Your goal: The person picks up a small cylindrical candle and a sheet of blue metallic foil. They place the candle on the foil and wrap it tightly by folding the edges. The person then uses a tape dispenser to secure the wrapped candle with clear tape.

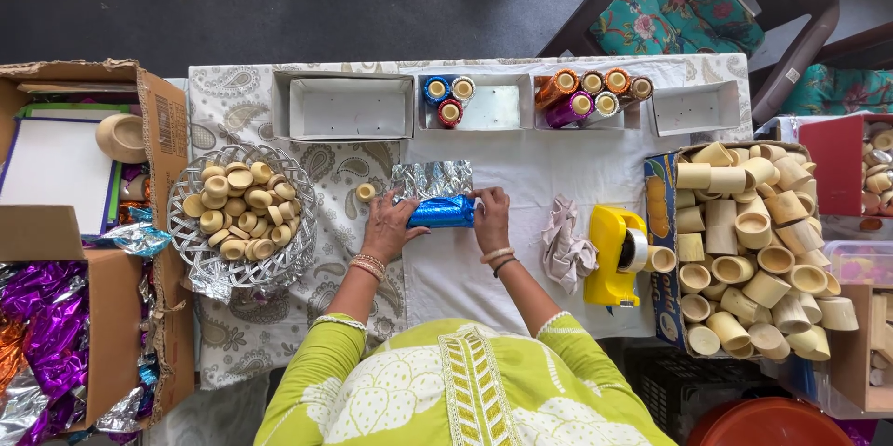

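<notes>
Blue foil roll [443, 212] lies at the middle of the frame on the white cloth [539, 176], over a silver foil sheet [430, 178]. Her left hand [388, 227] and right hand [490, 216] clasp its two ends. A yellow tape dispenser [616, 255] sits to the right.

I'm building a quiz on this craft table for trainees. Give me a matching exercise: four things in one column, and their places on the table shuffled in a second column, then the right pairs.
Things:
1. blue foil-wrapped roll
2. yellow tape dispenser
3. silver wire basket of small beige cups
4. crumpled cloth

Places:
A. at the left of the table, beside the cardboard box
B. between the left hand and the right hand
C. just left of the tape dispenser
D. next to the box of plain beige tubes on the right

Pairs: 1-B, 2-D, 3-A, 4-C
</notes>
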